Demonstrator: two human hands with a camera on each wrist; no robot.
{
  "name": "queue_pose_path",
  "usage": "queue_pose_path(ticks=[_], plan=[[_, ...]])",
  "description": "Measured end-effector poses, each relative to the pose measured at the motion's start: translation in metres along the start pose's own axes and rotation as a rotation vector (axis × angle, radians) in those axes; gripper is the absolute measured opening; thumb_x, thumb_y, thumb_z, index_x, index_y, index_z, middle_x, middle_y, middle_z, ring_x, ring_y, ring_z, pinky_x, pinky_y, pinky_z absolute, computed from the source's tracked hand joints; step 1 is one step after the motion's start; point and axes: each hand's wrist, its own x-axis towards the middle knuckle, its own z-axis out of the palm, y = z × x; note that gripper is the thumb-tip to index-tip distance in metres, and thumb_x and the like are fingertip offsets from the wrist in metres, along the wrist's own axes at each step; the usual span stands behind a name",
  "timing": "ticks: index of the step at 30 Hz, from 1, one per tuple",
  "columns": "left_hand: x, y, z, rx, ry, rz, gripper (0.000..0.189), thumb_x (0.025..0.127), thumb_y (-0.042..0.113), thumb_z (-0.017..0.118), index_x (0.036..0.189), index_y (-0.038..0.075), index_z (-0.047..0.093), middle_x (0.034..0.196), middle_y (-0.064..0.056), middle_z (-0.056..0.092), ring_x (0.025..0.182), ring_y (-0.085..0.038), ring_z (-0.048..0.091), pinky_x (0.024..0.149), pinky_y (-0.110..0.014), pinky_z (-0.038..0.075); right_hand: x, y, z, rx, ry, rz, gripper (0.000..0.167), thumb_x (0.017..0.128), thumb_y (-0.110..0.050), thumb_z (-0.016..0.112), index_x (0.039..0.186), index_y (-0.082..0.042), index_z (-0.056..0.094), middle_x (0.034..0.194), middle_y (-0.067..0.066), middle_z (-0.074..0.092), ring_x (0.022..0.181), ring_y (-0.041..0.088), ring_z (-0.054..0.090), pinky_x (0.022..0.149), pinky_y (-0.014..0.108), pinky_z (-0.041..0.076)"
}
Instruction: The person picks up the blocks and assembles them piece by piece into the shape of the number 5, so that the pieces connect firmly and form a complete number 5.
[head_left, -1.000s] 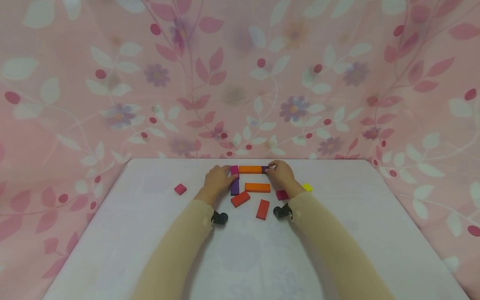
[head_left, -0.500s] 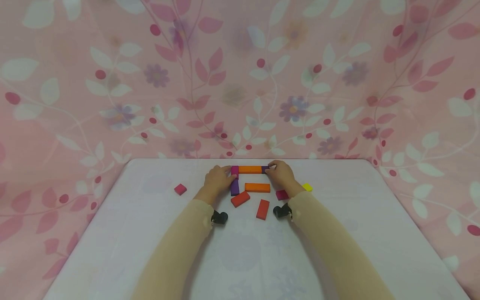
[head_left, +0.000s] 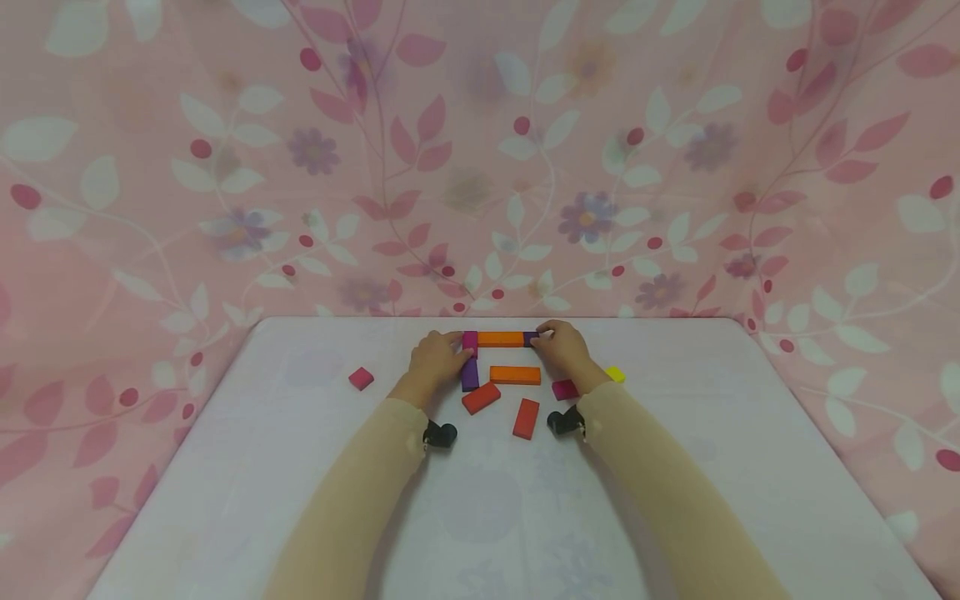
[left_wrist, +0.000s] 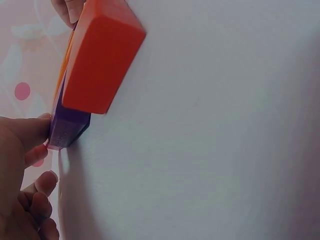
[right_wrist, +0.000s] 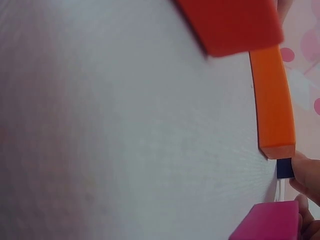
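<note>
At the table's far edge my left hand (head_left: 437,362) pinches a magenta block (head_left: 470,342) between thumb and forefinger. A purple block (head_left: 469,377) extends from it toward me; in the left wrist view a red block (left_wrist: 105,60) partly covers that row. An orange block (head_left: 500,339) runs rightward from the magenta one to a small dark purple block (head_left: 530,339). My right hand (head_left: 564,348) holds this dark block by its right end, thumb in front, seen also in the right wrist view against the orange block (right_wrist: 275,105).
Nearer me lie a second orange block (head_left: 515,376) and two red blocks, one slanted (head_left: 481,398) and one lengthwise (head_left: 526,419). A crimson block (head_left: 564,390) and a yellow block (head_left: 615,375) sit by the right forearm. A pink block (head_left: 361,378) lies far left. Flowered cloth (head_left: 480,208) hangs behind.
</note>
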Motion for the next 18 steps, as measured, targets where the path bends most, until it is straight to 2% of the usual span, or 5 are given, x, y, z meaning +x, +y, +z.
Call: queue_pose_path(ticks=[6,9,12,18], plan=[[0.001,-0.001,0.002,-0.048,0.033,0.008,0.054,0.099,0.043,0.059,0.147,0.020,0.052,0.115,-0.016,0.059,0.102,-0.032,0.055,0.089,-0.047,0.047,-0.001,0.001,-0.004,0.044,-0.011,0.006,0.040,0.098,-0.030,0.065,0.132,-0.010,0.062,0.111,0.015,0.063,0.098,0.030,0.056,0.094,0.043,0.048],[0.000,-0.001,0.000,-0.059,0.061,0.021,0.052,0.099,0.042,0.059,0.146,0.019,0.054,0.112,-0.016,0.059,0.099,-0.031,0.055,0.087,-0.046,0.048,-0.003,0.001,-0.008,0.060,-0.016,-0.005,0.040,0.098,-0.030,0.064,0.132,-0.010,0.061,0.113,0.015,0.061,0.099,0.031,0.054,0.094,0.043,0.048],[-0.003,0.000,-0.002,-0.087,0.083,0.031,0.050,0.099,0.040,0.060,0.144,0.018,0.057,0.112,-0.017,0.059,0.098,-0.031,0.055,0.087,-0.046,0.048,-0.005,0.002,-0.010,0.048,-0.026,-0.021,0.040,0.098,-0.031,0.064,0.131,-0.009,0.062,0.110,0.015,0.060,0.095,0.029,0.053,0.087,0.039,0.048],[-0.008,-0.001,-0.001,-0.147,0.080,0.038,0.051,0.097,0.041,0.062,0.142,0.017,0.059,0.110,-0.015,0.058,0.096,-0.028,0.053,0.086,-0.043,0.048,-0.009,0.001,-0.015,0.014,-0.051,-0.025,0.035,0.097,-0.031,0.067,0.124,-0.009,0.067,0.095,0.011,0.057,0.079,0.024,0.051,0.067,0.031,0.044]])
